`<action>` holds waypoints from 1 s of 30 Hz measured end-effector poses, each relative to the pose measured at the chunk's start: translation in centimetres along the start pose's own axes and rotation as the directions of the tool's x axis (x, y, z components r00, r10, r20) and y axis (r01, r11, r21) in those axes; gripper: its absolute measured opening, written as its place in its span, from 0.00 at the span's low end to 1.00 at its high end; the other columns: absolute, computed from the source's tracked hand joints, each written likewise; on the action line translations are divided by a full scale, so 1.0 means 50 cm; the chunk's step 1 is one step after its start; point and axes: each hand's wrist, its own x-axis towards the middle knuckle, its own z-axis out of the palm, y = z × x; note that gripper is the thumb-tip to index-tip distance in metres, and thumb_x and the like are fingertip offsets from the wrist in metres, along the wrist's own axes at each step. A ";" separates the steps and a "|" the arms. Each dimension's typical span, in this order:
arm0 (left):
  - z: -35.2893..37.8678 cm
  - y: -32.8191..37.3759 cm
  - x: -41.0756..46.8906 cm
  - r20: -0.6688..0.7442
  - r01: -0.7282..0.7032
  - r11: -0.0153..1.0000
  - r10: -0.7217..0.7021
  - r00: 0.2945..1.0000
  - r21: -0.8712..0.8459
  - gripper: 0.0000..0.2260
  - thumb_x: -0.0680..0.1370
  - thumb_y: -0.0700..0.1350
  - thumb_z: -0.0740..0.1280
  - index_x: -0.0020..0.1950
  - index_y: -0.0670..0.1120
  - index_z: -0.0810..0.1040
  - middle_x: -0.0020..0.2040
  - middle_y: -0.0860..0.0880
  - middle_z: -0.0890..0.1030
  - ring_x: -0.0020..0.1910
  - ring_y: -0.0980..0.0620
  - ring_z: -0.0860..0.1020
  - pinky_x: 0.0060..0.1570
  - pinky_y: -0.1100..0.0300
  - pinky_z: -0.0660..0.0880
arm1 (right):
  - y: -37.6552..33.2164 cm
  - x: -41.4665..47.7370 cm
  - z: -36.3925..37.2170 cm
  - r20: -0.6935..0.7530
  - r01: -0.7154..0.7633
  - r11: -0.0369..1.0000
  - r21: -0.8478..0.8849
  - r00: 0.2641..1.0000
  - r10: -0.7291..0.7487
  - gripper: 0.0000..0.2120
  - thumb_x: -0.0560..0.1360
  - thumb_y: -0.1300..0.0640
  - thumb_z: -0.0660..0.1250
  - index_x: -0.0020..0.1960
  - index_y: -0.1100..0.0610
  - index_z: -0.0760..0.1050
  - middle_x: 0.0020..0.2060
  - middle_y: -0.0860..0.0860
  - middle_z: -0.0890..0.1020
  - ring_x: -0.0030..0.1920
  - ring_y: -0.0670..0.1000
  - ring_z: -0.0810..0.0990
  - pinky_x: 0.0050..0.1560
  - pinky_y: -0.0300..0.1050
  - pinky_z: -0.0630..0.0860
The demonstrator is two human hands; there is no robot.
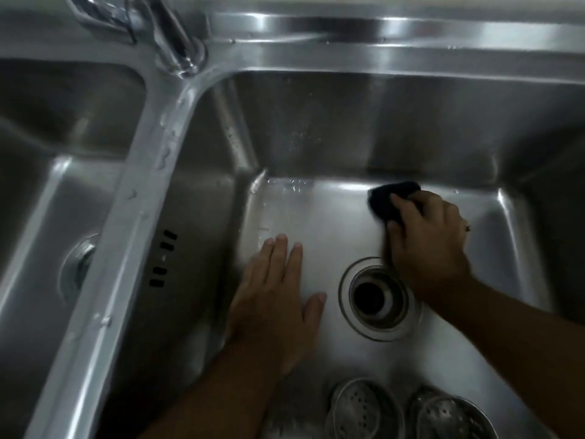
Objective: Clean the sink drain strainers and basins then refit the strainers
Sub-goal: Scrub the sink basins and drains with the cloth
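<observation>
Head: strainers (364, 410) near drain (378, 299); right hand (430, 236) grips scourer (389, 193).

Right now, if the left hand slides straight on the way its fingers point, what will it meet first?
The left hand lies flat on the basin floor. Ahead of it lie only water drops, then probably the basin's back wall.

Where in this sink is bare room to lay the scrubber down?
Free: the right basin's far left corner, between the left hand, the back wall and the scrubber in the right hand; also the left basin floor. Crowded: the near edge, where two strainers lie, and around the open drain between both hands.
</observation>
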 end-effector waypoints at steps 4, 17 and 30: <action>-0.155 -0.012 -0.018 -0.104 -0.054 0.991 0.067 0.992 0.124 0.32 0.77 0.62 0.47 0.76 0.48 0.66 0.80 0.45 0.62 0.81 0.45 0.51 0.79 0.47 0.48 | -0.072 -0.009 -0.017 0.040 0.019 0.993 -0.114 0.999 -0.014 0.24 0.78 0.53 0.63 0.74 0.53 0.70 0.67 0.58 0.73 0.66 0.63 0.66 0.67 0.57 0.57; -0.281 -0.126 -0.095 -0.253 0.014 0.997 -0.031 0.967 -0.070 0.35 0.80 0.55 0.53 0.82 0.48 0.39 0.82 0.51 0.39 0.80 0.55 0.36 0.78 0.56 0.40 | -0.299 0.083 0.059 0.106 0.028 0.873 0.488 0.990 -0.091 0.16 0.74 0.67 0.68 0.61 0.60 0.80 0.60 0.60 0.73 0.58 0.61 0.74 0.66 0.46 0.69; -0.283 -0.125 -0.087 -0.261 0.033 0.976 -0.090 0.961 -0.216 0.35 0.80 0.45 0.60 0.82 0.46 0.45 0.83 0.51 0.45 0.81 0.55 0.41 0.80 0.53 0.47 | -0.327 -0.033 0.034 0.369 0.336 0.835 0.436 0.779 -0.506 0.18 0.71 0.70 0.66 0.60 0.60 0.78 0.57 0.60 0.77 0.58 0.60 0.75 0.59 0.47 0.69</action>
